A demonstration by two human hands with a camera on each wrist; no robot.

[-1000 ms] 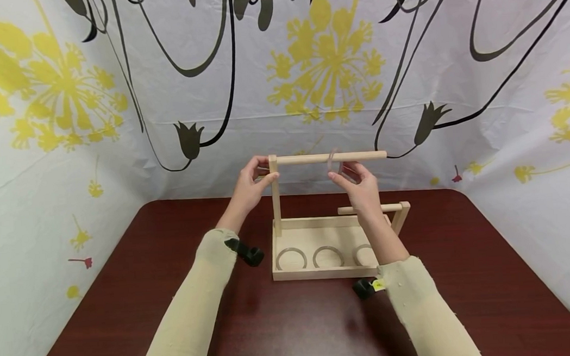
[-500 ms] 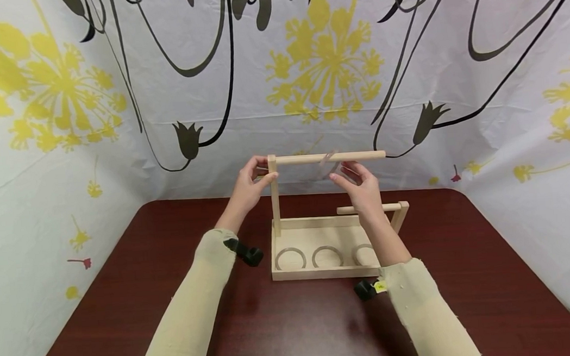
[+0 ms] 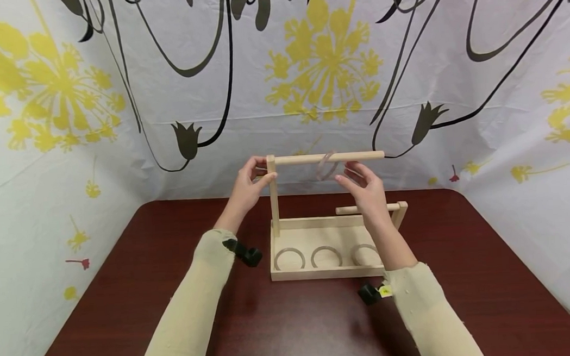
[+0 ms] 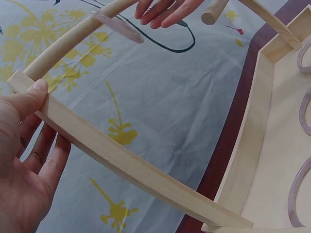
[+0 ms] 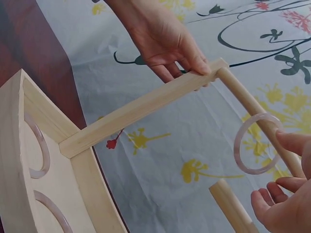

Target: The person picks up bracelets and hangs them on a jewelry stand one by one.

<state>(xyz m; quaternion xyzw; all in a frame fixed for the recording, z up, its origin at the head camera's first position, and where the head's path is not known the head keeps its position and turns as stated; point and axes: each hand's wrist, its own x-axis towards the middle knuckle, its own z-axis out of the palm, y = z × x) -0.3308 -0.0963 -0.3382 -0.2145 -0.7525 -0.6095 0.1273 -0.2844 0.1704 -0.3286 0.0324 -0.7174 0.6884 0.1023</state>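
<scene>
A pale lilac bangle (image 5: 237, 149) hangs around the upper wooden bar (image 3: 354, 156) of a bracelet stand, tilted in the head view. Just right of it, my right hand (image 3: 370, 195) has its thumb and fingers spread, nothing between them. My left hand (image 4: 24, 170) grips the top of the upright post (image 4: 126, 158), thumb on the near face and fingers behind. Along the front of the stand's shallow wooden tray (image 3: 320, 274) lie three similar bangles, at left (image 3: 289, 249), middle (image 3: 325, 247) and right (image 3: 364, 245), the last partly behind my right forearm.
A lower wooden bar (image 3: 348, 210) on a short slanted post (image 3: 401, 215) stands at the tray's right side, partly hidden by my right arm. Beneath is a dark red-brown table (image 3: 293, 319). A patterned white cloth (image 3: 240, 93) hangs close behind.
My right hand has let go of the bangle and drawn a little to the right. The bangle now hangs loose, tilted to the left, on the upper bar. My left hand keeps its hold.
</scene>
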